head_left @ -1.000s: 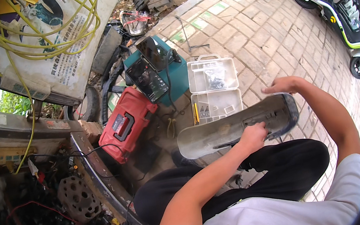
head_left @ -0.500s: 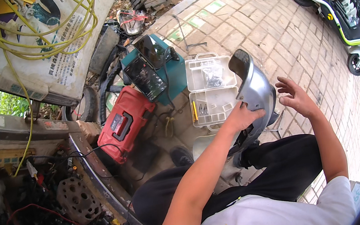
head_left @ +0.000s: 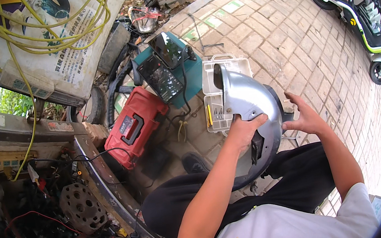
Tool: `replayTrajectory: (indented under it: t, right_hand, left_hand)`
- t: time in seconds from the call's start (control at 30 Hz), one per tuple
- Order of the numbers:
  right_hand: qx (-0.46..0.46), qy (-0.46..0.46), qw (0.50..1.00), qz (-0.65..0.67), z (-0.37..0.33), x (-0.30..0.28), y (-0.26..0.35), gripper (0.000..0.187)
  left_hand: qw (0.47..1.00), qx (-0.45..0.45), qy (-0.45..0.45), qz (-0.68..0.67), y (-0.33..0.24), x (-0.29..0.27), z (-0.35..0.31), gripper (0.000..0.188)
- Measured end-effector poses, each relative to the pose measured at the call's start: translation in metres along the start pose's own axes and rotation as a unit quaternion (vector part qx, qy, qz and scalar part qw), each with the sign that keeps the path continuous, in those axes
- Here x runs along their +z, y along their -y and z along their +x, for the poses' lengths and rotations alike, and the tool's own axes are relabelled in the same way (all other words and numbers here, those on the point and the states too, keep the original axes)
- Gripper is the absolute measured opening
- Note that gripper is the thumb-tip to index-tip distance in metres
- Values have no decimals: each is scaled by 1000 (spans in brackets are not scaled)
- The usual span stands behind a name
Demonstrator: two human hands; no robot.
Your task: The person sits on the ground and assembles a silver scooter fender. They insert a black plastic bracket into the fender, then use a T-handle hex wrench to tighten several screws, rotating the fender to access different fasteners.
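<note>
A shiny silver curved shell [head_left: 255, 96], shaped like a fender, stands tilted over my lap. A dark, tyre-like band shows along its right side, and a dark opening lies low on its near face. My left hand [head_left: 246, 132] grips the shell's near edge, its thumb lying across the silver surface and its other fingers largely hidden. On the right, my right hand [head_left: 306, 117] is open, fingers apart, with the thumb close to the dark band; I cannot tell whether it touches. Behind the shell, a clear plastic parts case [head_left: 210, 86] lies with its lid up, partly covered.
A red toolbox [head_left: 126, 139] sits left of my legs, beside a teal box [head_left: 193, 77] with a dark-screened device [head_left: 158, 77] on it. Pliers [head_left: 182, 129] lie on the paving. A cluttered bin [head_left: 83, 215] is at lower left. Scooters [head_left: 361, 29] stand far right.
The shell has turned and shifted left, showing more of its broad silver face and covering more of the parts case. My right hand has come down and nearer to its dark side.
</note>
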State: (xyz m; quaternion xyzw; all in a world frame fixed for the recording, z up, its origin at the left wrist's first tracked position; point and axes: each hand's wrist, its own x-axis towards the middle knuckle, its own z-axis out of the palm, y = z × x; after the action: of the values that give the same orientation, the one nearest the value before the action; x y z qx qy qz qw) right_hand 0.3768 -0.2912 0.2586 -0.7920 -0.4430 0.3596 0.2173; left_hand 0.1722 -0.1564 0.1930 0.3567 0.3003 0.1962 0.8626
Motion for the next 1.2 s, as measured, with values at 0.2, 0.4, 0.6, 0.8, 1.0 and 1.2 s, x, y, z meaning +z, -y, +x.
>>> replayTrajectory:
  t: [0.2,0.4,0.6,0.8,1.0,1.2]
  right_hand:
    - [113,-33,985,124,4,13,-16,114]
    - [172,10,947,271,11,9,-25,107]
    - [179,31,902,391,13,4,-32,89]
    - [120,2,879,462,2,15,-24,73]
    - [80,-14,864,497,-5,31,-19,50]
    - [115,-58,855,502,-19,36,-25,52]
  left_hand:
    - [995,-22,-43,-85,11,-7,-1,47]
    - [987,-34,-68,-139,13,-5,1,48]
    - [976,-67,-74,-192,4,-2,-1,44]
    - [967,-104,-76,-222,-9,1,-10,46]
    - [973,-79,-80,-199,-22,3,-31,40]
    - [981,-105,4,-162,-30,-9,-41,33]
